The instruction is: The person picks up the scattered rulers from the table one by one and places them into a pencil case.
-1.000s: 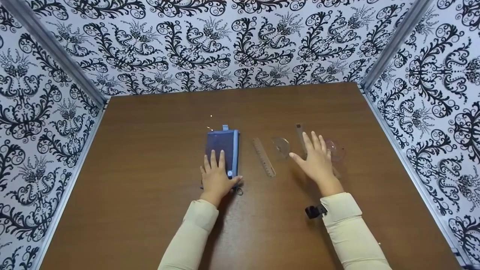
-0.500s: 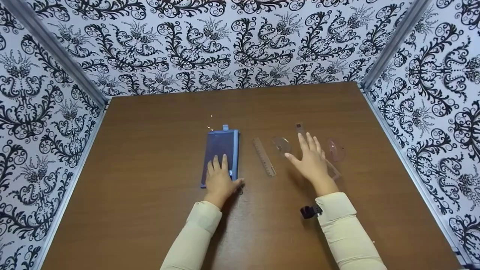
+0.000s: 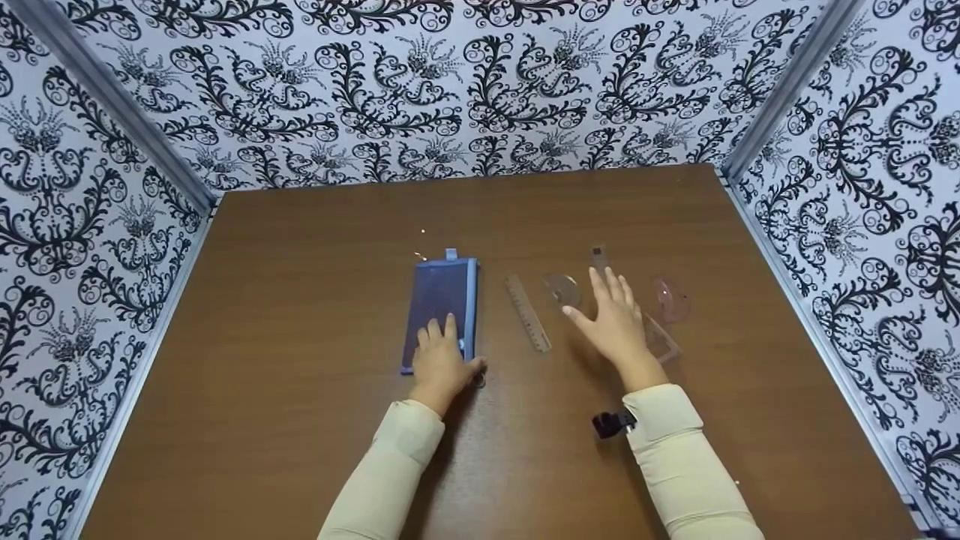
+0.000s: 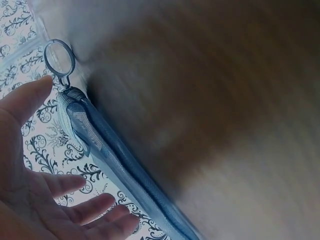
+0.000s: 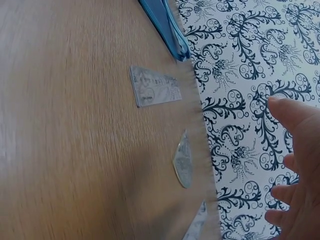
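A blue zip pouch lies left of centre on the table. My left hand is over its near end, fingers spread; in the left wrist view the hand is beside the pouch and its metal ring, gripping nothing. Over the right-hand pieces hovers my right hand, fingers extended and holding nothing. Left of it are a clear ruler and a clear protractor. Another clear strip shows beyond its fingertips, partly hidden. A clear set square is partly covered by this hand.
A pinkish clear protractor lies right of the right hand. Tiny pale bits are near the pouch's far end. Patterned walls stand behind and at both sides of the brown table.
My right hand has moved left and slightly nearer, uncovering the set square and more of the pink protractor. My left hand has slid slightly toward the near end of the pouch.
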`<state>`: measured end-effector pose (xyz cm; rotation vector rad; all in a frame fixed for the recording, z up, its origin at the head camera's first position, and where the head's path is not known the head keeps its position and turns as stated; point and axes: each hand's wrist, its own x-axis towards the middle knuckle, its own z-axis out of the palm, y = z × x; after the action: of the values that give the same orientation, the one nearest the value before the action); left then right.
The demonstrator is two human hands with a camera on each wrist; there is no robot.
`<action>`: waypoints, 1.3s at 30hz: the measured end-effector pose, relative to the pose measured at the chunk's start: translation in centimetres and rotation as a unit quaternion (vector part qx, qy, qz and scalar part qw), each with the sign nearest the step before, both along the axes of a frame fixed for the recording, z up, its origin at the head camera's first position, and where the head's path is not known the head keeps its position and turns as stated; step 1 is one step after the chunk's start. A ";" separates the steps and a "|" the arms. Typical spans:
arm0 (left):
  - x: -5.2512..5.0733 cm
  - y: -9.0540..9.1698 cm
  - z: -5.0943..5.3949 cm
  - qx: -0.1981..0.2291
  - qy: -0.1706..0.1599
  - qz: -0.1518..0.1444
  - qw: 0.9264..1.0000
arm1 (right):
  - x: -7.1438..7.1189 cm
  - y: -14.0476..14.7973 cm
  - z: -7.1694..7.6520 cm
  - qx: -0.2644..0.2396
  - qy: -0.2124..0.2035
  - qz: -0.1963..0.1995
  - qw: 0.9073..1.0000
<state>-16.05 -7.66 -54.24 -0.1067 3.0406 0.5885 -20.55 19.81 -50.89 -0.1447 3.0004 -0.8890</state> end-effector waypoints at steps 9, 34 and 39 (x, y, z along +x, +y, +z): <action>0.0 0.4 0.1 -0.001 0.001 0.012 1.000 | -0.2 -0.8 -0.3 -0.016 -0.005 -0.002 1.000; 0.2 1.0 -0.2 -0.019 0.047 0.022 0.998 | -0.7 -2.3 -1.2 -0.090 -0.017 -0.006 0.996; 0.0 1.0 -0.2 -0.007 0.033 0.025 0.999 | -0.9 -2.6 -1.4 -0.097 -0.002 -0.009 0.995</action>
<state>-16.02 -6.66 -54.43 -0.1671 3.1153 0.5866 -21.41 17.20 -52.25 -0.1156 2.9105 -1.1797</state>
